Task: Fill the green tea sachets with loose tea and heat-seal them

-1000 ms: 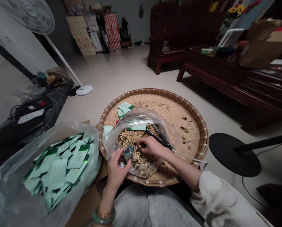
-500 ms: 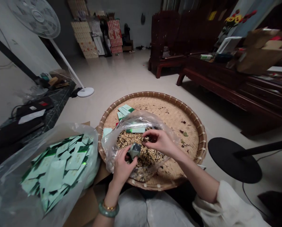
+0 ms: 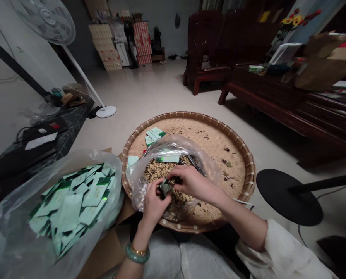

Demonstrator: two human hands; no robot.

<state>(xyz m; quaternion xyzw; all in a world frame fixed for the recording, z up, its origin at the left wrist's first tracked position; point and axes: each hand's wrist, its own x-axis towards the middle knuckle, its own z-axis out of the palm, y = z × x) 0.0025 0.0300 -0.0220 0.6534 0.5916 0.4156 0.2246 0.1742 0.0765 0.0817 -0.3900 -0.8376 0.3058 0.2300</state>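
My left hand [image 3: 153,201] is closed round a small green foil packet [image 3: 165,186], held over a clear plastic bag [image 3: 173,147] of loose dried bits [image 3: 155,170]. My right hand [image 3: 192,182] is pinched at the packet's top edge, fingers bent. The bag lies on a round woven bamboo tray [image 3: 237,143]. A flat green packet [image 3: 167,158] rests inside the bag. Dark scissors [image 3: 194,162] lie partly hidden behind my right hand.
A big clear bag of several green packets [image 3: 71,201] sits in a cardboard box at my left. More packets [image 3: 153,134] lie on the tray's far side. A black stand base [image 3: 289,195] is right; a white fan [image 3: 48,19] and dark wooden furniture [image 3: 277,93] stand beyond.
My right hand rose from the loose bits in the bag, then came down to the packet in my left hand. The left hand shifted slightly right with the packet.
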